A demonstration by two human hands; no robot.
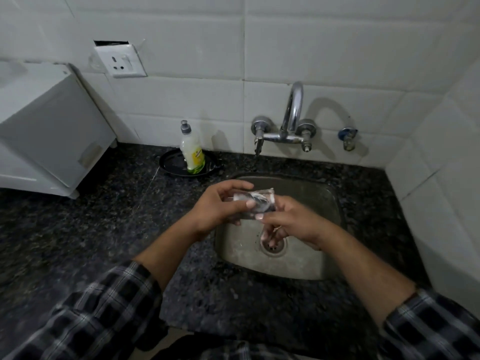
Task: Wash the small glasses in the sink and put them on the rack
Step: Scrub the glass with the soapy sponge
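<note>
A small clear glass [257, 202] lies on its side above the steel sink [311, 266], held between both hands. My left hand [220, 203] grips its left end, thumb on top and fingers curled under. My right hand [288, 222] touches the glass's right end with thumb and forefinger; its lower fingers curl down over the drain [272, 246], and whether they hold a second thing is blurred. No rack is in view.
A chrome wall tap [292, 118] arches over the sink, with no water stream showing. A dish soap bottle [191, 152] stands on a black plate [171, 162] left of the sink. A white appliance [46, 131] fills the left counter. Tiled wall closes the right side.
</note>
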